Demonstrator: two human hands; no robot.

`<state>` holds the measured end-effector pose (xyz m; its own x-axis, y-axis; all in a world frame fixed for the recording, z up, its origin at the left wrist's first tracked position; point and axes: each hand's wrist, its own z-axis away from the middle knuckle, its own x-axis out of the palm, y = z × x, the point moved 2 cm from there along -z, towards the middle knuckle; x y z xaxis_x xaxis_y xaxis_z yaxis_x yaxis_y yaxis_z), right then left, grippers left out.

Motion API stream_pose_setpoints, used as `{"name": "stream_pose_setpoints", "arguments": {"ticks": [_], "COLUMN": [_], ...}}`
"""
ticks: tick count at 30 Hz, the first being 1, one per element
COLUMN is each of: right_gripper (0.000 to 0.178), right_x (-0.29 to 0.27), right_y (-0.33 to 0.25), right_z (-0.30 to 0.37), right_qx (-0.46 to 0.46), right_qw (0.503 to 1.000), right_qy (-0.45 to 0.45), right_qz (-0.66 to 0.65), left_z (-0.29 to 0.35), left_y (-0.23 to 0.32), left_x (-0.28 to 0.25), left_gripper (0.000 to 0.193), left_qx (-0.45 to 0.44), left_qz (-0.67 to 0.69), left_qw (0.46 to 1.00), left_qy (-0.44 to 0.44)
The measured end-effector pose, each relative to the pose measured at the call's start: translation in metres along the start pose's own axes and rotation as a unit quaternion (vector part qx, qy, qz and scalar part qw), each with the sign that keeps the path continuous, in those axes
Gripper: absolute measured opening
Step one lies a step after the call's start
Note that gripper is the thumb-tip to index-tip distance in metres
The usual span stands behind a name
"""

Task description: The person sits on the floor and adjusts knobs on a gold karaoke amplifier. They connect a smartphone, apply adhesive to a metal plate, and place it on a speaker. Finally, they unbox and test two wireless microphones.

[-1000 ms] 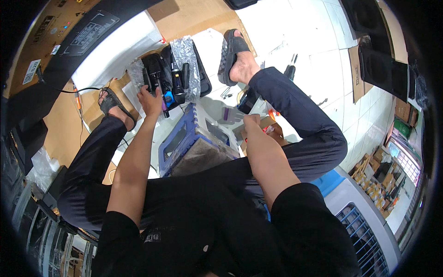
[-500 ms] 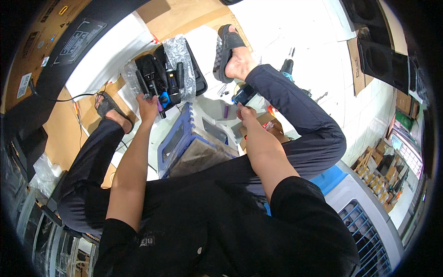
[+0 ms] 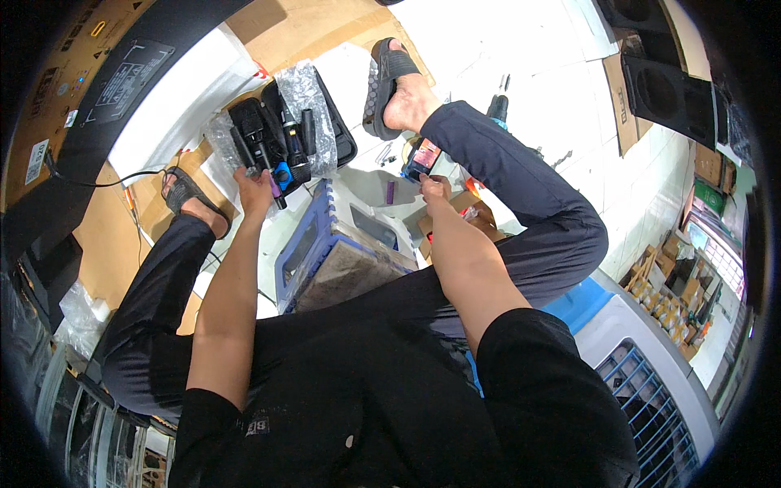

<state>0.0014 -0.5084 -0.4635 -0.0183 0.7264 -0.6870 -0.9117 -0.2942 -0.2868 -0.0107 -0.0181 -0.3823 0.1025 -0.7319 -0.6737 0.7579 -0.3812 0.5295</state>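
My left hand (image 3: pixel 255 192) closes around a slim black microphone (image 3: pixel 278 200), which has a purple section next to my fingers. Beyond that hand, an open black case (image 3: pixel 346 145) holds more microphones (image 3: pixel 308 130) and clear plastic bubble wrap (image 3: pixel 317 91). My right hand (image 3: pixel 436 189) grips the near end of a phone (image 3: pixel 424 154), whose lit screen shows reddish colour. Between my hands, a small purple cylinder (image 3: pixel 390 193) lies on the white floor. A blue item (image 3: pixel 282 174) sits in the case beside my left hand.
A dirty white-and-blue folding stool (image 3: pixel 346 260) stands between my legs. An open cardboard box (image 3: pixel 480 215) is beside my right forearm. A dark tool with a metal tip (image 3: pixel 499 106) lies past my right knee. Black speakers (image 3: pixel 663 93) stand at the far right.
The phone's screen has turned from dark to lit, and the phone has tilted a little. My left hand keeps its hold on the microphone. The whole view has shifted slightly.
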Motion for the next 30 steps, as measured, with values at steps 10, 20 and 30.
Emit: {"name": "stream_pose_setpoints", "arguments": {"ticks": [10,20,30], "right_gripper": [0.045,0.051,0.059], "right_x": [-0.016,-0.011,-0.039], "right_y": [-0.035,-0.040,-0.108], "right_z": [0.022,0.000,-0.017], "right_qx": [-0.037,-0.041,-0.136], "right_qw": [0.996,0.992,0.956], "right_qy": [0.082,0.118,0.133], "right_qz": [0.023,0.030,0.223], "left_z": [0.000,0.006,-0.002], "left_y": [0.001,0.000,0.000], "left_x": [0.000,-0.005,0.004], "left_gripper": [0.069,0.066,0.072], "left_qx": [0.007,0.017,-0.007], "left_qz": [0.010,0.010,0.021], "left_qw": [1.000,1.000,1.000], "left_qy": [0.000,-0.003,0.003]}}
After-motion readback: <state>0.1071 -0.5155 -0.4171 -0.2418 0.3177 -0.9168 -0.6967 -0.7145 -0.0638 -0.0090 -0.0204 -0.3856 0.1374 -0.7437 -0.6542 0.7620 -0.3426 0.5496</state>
